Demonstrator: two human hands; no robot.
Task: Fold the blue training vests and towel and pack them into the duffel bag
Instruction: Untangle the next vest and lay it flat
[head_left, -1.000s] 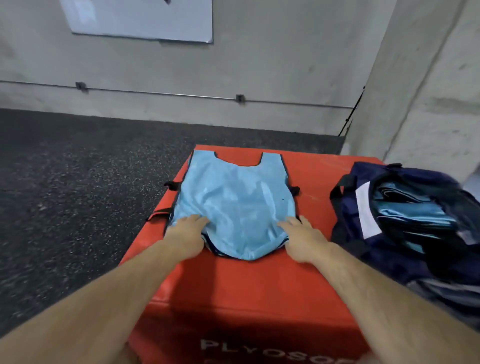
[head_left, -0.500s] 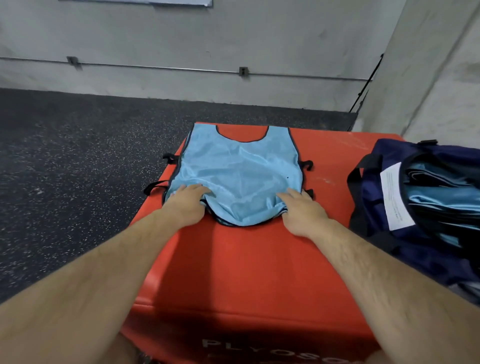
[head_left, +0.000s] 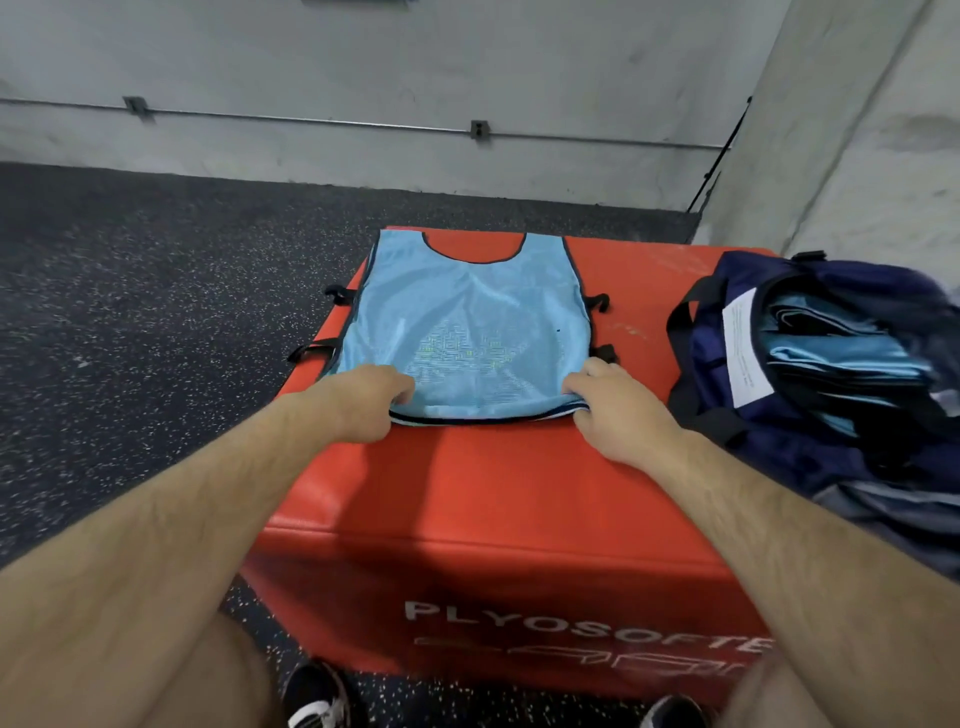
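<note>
- Light-blue mesh is what both sets of fingers are curled onto. The left fingers (head_left: 400, 387) bunch up the near-left hem corner. The right fingers (head_left: 576, 387) sit on top of the near-right corner, and the thumb looks tucked under the edge.
- So the left hand (head_left: 363, 405) and right hand (head_left: 618, 410) each have a pinch on the vest (head_left: 467, 322) and nothing else. They're at opposite ends of the hem, I'd guess to keep it taut and the layers lined up for a fold.
- The vest lies flat on top of the red plyo box (head_left: 493, 493), toward the far side. The neck hole points away at the wall and the hem is nearest the person, so the long axis runs near-to-far. Black side straps poke out both sides.
- It's probably spread there because the box top is a handy flat surface. The fold doesn't look started yet.
- The duffel bag (head_left: 779, 415) sits at the right end of the box near the vest. It's open, with folded blue fabric (head_left: 841, 353) already inside, so it's an easy drop. I can't pick out a towel.
</note>
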